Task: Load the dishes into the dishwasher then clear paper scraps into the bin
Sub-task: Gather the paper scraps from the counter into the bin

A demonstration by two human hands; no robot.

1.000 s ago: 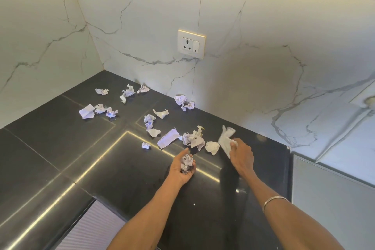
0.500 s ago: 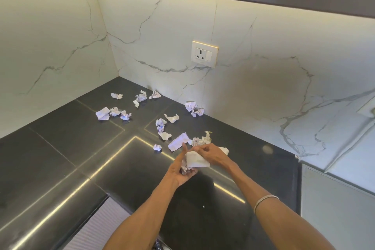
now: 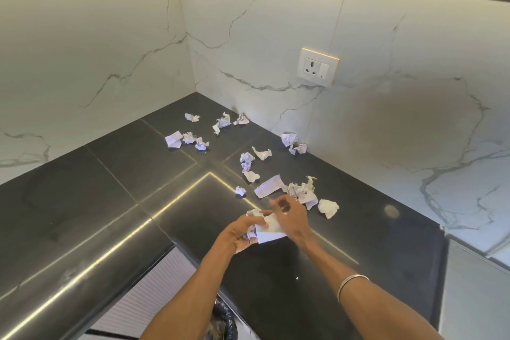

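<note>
Paper scraps gathered by hand on the dark counter

At lower centre of the frame the left hand [image 3: 239, 234] clutched a wad of crumpled scraps [image 3: 266, 229]; the right hand [image 3: 289, 217] lay against it, blurred, so I cannot tell its grip. Loose scraps [image 3: 299, 192] lay across the counter [image 3: 82, 196] toward the upper centre. They looked weightless, soft and springy, best bunched in the palm or pinched at a crease.

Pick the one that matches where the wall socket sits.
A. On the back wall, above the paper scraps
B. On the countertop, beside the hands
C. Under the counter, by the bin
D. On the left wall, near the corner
A: the wall socket is set in the marble back wall, above the paper scraps lying on the black countertop.
</note>
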